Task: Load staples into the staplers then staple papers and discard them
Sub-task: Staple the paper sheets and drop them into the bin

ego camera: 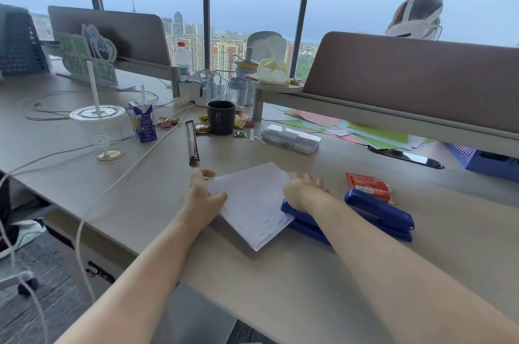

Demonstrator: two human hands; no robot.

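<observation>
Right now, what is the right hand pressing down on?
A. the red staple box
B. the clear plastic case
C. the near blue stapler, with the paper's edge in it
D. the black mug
C: the right hand presses on the near blue stapler, which has the white paper's edge in it.

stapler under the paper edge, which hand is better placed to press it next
Right. The right hand already rests on the blue stapler, whose mouth takes the paper's right edge. The left hand pins the paper's left side flat and should stay there.
</observation>
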